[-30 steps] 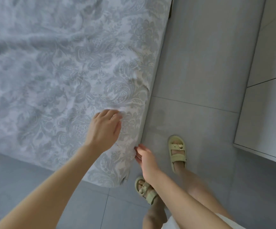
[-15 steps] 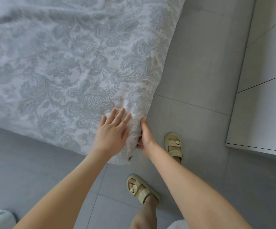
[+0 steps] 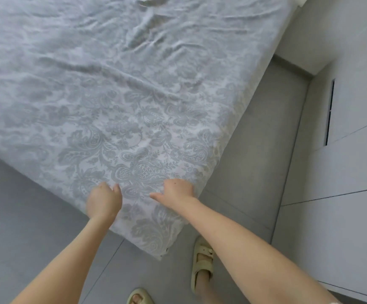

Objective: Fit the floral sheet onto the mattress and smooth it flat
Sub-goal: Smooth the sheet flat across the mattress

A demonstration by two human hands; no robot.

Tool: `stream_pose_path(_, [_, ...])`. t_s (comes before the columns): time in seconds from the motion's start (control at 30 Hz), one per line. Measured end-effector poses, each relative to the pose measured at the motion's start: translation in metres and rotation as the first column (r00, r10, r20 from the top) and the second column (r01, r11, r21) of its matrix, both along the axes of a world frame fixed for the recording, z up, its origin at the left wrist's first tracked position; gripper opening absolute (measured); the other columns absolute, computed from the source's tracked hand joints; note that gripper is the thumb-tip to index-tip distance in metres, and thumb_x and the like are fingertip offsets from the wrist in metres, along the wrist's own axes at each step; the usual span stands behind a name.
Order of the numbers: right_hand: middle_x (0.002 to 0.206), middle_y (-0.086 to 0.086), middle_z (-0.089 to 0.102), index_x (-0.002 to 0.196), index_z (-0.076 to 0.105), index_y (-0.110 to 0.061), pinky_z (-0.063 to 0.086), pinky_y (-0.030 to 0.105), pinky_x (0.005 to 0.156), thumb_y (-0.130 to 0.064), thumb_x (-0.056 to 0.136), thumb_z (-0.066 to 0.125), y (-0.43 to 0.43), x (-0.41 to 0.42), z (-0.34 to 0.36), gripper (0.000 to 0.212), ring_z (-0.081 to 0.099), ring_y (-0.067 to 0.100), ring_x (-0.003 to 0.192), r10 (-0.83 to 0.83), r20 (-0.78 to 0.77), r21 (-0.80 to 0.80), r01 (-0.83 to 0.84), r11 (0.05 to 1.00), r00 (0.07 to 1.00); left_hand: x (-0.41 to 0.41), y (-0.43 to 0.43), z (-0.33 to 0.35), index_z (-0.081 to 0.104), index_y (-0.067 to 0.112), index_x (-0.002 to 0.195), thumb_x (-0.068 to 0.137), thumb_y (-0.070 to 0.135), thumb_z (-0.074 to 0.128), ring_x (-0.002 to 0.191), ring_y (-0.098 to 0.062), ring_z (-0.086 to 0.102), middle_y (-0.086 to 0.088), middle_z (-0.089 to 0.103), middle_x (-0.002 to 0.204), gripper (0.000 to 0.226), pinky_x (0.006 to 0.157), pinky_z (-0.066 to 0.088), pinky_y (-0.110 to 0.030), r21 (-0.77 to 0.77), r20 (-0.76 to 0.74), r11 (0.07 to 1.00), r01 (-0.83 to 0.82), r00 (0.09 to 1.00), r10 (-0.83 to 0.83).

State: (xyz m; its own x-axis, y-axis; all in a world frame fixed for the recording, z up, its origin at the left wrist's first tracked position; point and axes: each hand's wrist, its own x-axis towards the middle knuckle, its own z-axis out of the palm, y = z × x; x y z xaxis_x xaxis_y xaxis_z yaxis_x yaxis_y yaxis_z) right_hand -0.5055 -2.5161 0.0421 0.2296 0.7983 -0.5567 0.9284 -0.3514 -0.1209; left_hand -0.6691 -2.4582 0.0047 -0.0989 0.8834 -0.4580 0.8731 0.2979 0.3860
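On the floral sheet [image 3: 134, 106], left hand [image 3: 103, 200] and right hand [image 3: 177, 190] seemingly grip

From my end of the feed this reads as a bedroom in someone's home: a pale blue-grey floral sheet [image 3: 134, 102] wraps the top and sides of a wide, low mattress it hides entirely, standing on a floor of large matt grey tiles [image 3: 255, 154]. Along the right runs a flat-fronted pale grey built-in wardrobe [image 3: 342, 176] (dark slot pulls cut into its doors), and the wearer's feet are in soft pale green slip-on sandals [image 3: 202, 263].
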Motion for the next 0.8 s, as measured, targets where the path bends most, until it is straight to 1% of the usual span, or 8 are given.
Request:
stream_pose_path(0.07, [0.080,0.002,0.056,0.071,0.048,-0.012,0.036,0.027,0.059,-0.064,0.086,0.046,0.005,-0.019,-0.010,0.053,0.057,0.023,0.082,0.081,0.015,-0.110,-0.079,0.991,0.997,-0.012,-0.003,-0.004,0.052,-0.010,0.112,0.096,0.032,0.043,0.100,-0.042,0.056,-0.029,0.058,0.110,0.045,0.081,0.045,-0.044,-0.057,0.028,0.991,-0.125,0.992,0.127])
stream_pose_path(0.17, [0.109,0.010,0.061,0.107,0.057,-0.007,0.042,0.033,0.073,-0.046,0.091,0.050,0.007,-0.038,-0.026,0.043,0.059,0.028,0.100,0.135,0.045,-0.039,-0.133,0.990,0.990,-0.020,-0.009,-0.008,0.050,-0.009,0.115,0.095,0.025,0.045,0.104,-0.043,0.052,-0.029,0.054,0.115,0.039,0.084,0.043,-0.046,0.023,0.049,0.990,-0.139,0.989,0.138])
stream_pose_path(0.33, [0.105,0.011,0.063,0.102,0.060,-0.006,0.039,0.032,0.070,-0.026,0.095,0.042,0.032,-0.028,-0.026,0.028,0.059,0.031,0.098,0.126,-0.007,0.190,-0.122,0.974,0.992,0.005,0.009,0.001,0.058,0.000,0.112,0.095,0.019,0.046,0.100,-0.035,0.051,-0.019,0.059,0.110,0.028,0.081,0.038,-0.037,0.328,0.116,0.940,0.096,0.983,-0.141])
stream_pose_path(0.43, [0.125,0.005,0.058,0.125,0.053,-0.013,0.045,0.038,0.088,-0.034,0.097,0.043,0.066,0.005,-0.019,0.037,0.052,0.025,0.116,0.188,-0.062,0.297,-0.162,0.941,0.980,0.022,0.036,0.002,0.058,0.003,0.119,0.096,0.020,0.045,0.109,-0.034,0.051,-0.014,0.060,0.121,0.032,0.092,0.038,-0.038,0.411,0.053,0.876,0.253,0.952,-0.300])
stream_pose_path(0.5, [0.146,0.002,0.042,0.142,0.038,-0.020,0.035,0.039,0.107,-0.039,0.098,0.042,0.104,0.035,-0.021,0.048,0.037,0.021,0.135,0.264,-0.047,0.316,-0.237,0.919,0.963,0.037,0.061,-0.002,0.052,0.008,0.129,0.097,0.024,0.041,0.124,-0.036,0.043,-0.013,0.051,0.136,0.037,0.101,0.036,-0.042,0.425,-0.064,0.823,0.377,0.919,-0.388])
stream_pose_path(0.6, [0.158,0.002,0.018,0.150,0.020,-0.026,0.011,0.043,0.118,-0.045,0.099,0.035,0.172,0.078,-0.038,0.057,0.014,0.019,0.146,0.293,0.044,0.287,-0.293,0.912,0.955,0.065,0.098,-0.021,0.024,0.024,0.148,0.100,0.037,0.026,0.145,-0.034,0.010,-0.006,0.016,0.157,0.049,0.115,0.012,-0.051,0.281,-0.268,0.827,0.487,0.867,-0.420])
stream_pose_path(0.73, [0.160,0.005,-0.002,0.150,0.004,-0.033,-0.006,0.051,0.117,-0.060,0.095,0.010,0.160,0.087,-0.103,0.062,-0.008,0.026,0.147,0.398,0.139,0.195,-0.419,0.887,0.907,0.053,0.080,-0.080,0.005,0.030,0.149,0.097,0.045,0.008,0.147,-0.020,-0.003,0.002,-0.001,0.159,0.054,0.112,-0.008,-0.056,0.186,-0.320,0.938,0.291,0.921,-0.222])
stream_pose_path(0.8, [0.158,0.004,0.010,0.148,0.018,-0.033,-0.003,0.051,0.115,-0.057,0.096,0.005,0.095,0.072,-0.129,0.059,-0.001,0.029,0.146,0.585,-0.008,0.287,-0.558,0.779,0.811,0.037,0.037,-0.098,0.011,0.026,0.149,0.095,0.044,0.004,0.146,-0.014,0.003,0.004,0.004,0.158,0.058,0.113,-0.012,-0.049,0.198,-0.316,0.960,0.201,0.940,-0.131])
